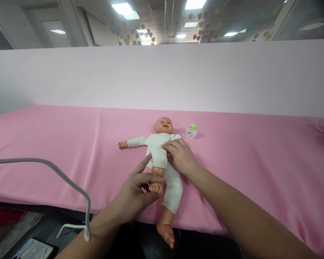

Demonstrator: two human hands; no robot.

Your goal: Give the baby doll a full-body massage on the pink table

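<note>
— One doll, face up near the middle of the frame, in a white romper, head toward the far wall, one leg past the near edge of the pink sheet.

— And the hands?

— Both busy on it. Left hand, low and centre, pinching the doll's bent leg at the foot between thumb and fingers, index finger stretched up along the thigh. Right hand, just right of centre, curled over the doll's waist, fingers pressing into the white cloth. Whether gripping the fabric or only pressing, hard to say.

— Why held that way?

— Likely to steady the body with one hand while lifting and bending the leg with the other; a judgement only. Other leg hanging straight off the edge, bare foot in the dark strip at the bottom.

— Anything nearby?

— Small bottle with a green cap, upright, just right of the doll's head, apart from it. White cable arching across the lower left, ending near the left wrist. Something white and reddish cut off at the right edge, too little visible to name.

— Surface and room?

— Pink sheet stretched flat over a long table, a few soft creases. Pale partition behind, filling the middle band. Above, ceiling lights and coloured paper hearts hanging along the top. Dark floor at lower left.
</note>
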